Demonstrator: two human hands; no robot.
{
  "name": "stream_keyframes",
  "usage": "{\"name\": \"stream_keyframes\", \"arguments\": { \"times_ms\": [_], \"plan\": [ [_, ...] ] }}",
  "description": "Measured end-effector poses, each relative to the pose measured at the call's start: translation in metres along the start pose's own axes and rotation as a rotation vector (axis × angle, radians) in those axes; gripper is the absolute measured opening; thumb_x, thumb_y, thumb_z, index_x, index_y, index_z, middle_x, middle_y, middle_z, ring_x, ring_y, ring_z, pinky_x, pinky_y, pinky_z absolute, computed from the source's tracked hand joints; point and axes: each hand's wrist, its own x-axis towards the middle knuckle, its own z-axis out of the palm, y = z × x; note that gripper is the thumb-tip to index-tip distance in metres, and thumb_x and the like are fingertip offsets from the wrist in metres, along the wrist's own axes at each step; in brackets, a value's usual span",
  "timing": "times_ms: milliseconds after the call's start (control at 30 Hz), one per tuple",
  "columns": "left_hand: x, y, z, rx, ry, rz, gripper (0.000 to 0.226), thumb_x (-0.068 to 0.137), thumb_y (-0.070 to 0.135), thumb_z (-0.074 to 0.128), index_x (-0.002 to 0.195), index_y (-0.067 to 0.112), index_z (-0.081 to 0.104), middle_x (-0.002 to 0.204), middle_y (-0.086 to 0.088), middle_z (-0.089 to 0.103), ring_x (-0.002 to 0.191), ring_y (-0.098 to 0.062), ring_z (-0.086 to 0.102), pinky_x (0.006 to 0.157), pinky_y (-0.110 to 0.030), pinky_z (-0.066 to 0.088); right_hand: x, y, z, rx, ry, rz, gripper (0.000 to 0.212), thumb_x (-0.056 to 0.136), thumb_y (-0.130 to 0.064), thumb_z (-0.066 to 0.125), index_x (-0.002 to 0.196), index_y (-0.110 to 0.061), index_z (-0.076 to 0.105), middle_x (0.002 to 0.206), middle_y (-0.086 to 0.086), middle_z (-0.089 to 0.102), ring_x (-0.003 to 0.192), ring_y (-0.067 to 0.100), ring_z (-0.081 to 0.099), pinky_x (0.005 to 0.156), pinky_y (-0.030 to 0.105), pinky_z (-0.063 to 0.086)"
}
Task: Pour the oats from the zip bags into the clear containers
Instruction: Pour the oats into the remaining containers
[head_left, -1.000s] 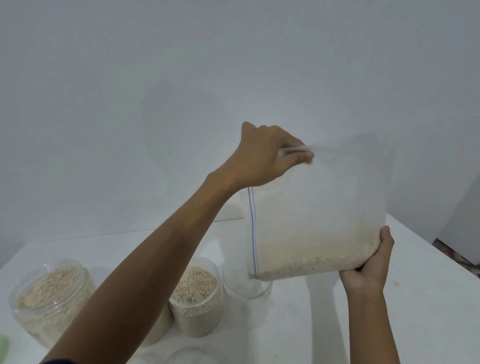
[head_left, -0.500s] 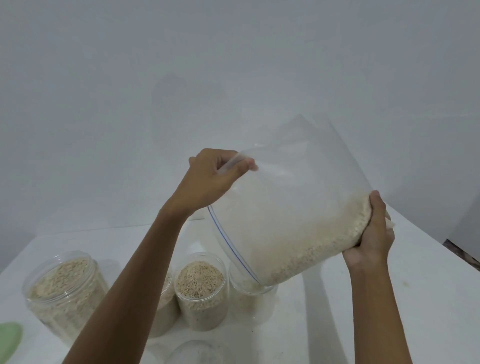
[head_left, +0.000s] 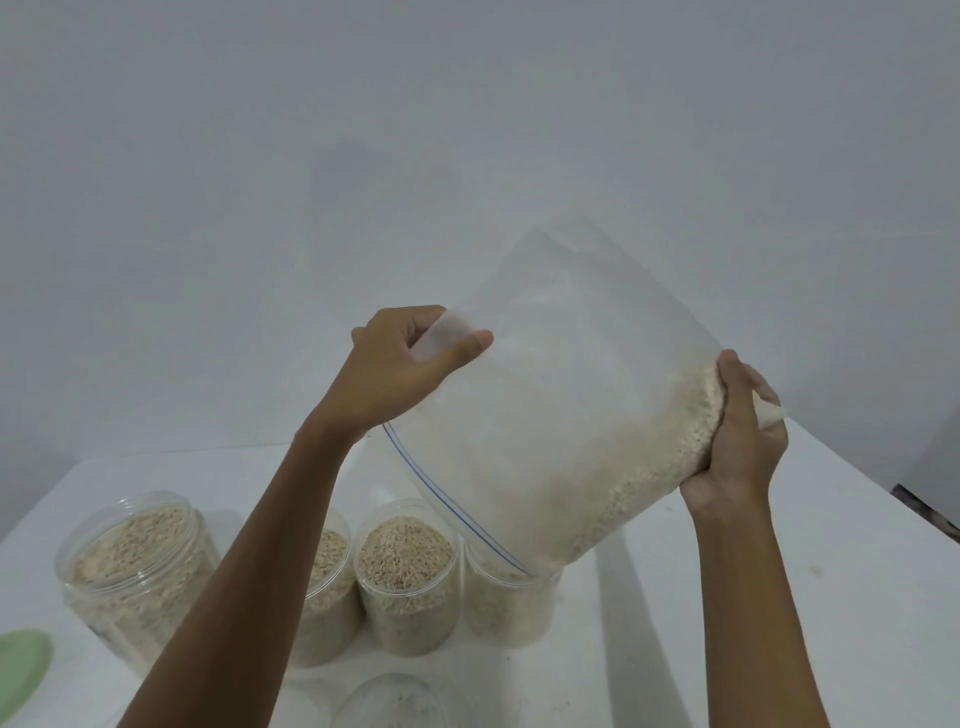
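Observation:
A large clear zip bag (head_left: 561, 441) with oats in it is tilted, its blue-lined mouth down at the left. My left hand (head_left: 410, 369) pinches the bag's upper mouth edge. My right hand (head_left: 737, 436) grips the raised bottom corner. The low corner of the mouth sits over a clear container (head_left: 511, 605), and oats show inside it. To its left stand a filled clear container (head_left: 408, 577), another (head_left: 327, 597) partly hidden by my left arm, and a wider filled jar (head_left: 137, 566).
The white table (head_left: 841, 597) carries everything, with a plain wall behind. A green lid (head_left: 21, 670) lies at the left edge. A clear rounded container (head_left: 389, 701) sits at the bottom edge, near me. A few stray oats lie on the table at the right.
Both hands have tipped the bag from level to steeply tilted, the right hand rising and the left hand coming down. Oats have slid toward the mouth, and the container below now holds oats.

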Motion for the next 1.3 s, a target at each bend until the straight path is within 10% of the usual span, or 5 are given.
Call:
{"name": "stream_keyframes", "arguments": {
  "times_ms": [233, 867, 1300],
  "plan": [
    [0.01, 0.022, 0.001, 0.068, 0.081, 0.091, 0.039, 0.082, 0.067, 0.064, 0.093, 0.03, 0.068, 0.092, 0.016, 0.072, 0.096, -0.014, 0.067, 0.1, -0.057, 0.044, -0.004, -0.002, 0.01, -0.01, -0.001, -0.005, 0.029, 0.084, -0.025, 0.081, 0.104, -0.02, 0.06, 0.077, -0.011, 0.073, 0.075, 0.01, 0.072, 0.077, 0.033, 0.061],
    [0.031, 0.027, -0.008, 0.043, 0.079, 0.16, 0.02, 0.095, 0.05, 0.057, 0.09, 0.036, 0.071, 0.079, 0.017, 0.072, 0.065, -0.004, 0.068, 0.1, -0.066, 0.04, -0.006, -0.006, 0.032, -0.054, -0.031, -0.058, 0.027, 0.085, -0.03, 0.08, 0.101, -0.023, 0.061, 0.081, -0.013, 0.068, 0.076, 0.009, 0.066, 0.08, 0.032, 0.057],
    [0.023, 0.024, -0.018, -0.123, 0.041, 0.092, 0.005, 0.088, 0.027, 0.076, 0.084, 0.025, 0.074, 0.067, 0.009, 0.072, 0.061, -0.006, 0.065, 0.062, -0.021, 0.053, -0.014, -0.005, 0.049, -0.083, -0.183, -0.068, 0.033, 0.075, -0.036, 0.085, 0.097, -0.026, 0.063, 0.094, -0.006, 0.067, 0.082, 0.017, 0.065, 0.081, 0.04, 0.055]
  ]
}}
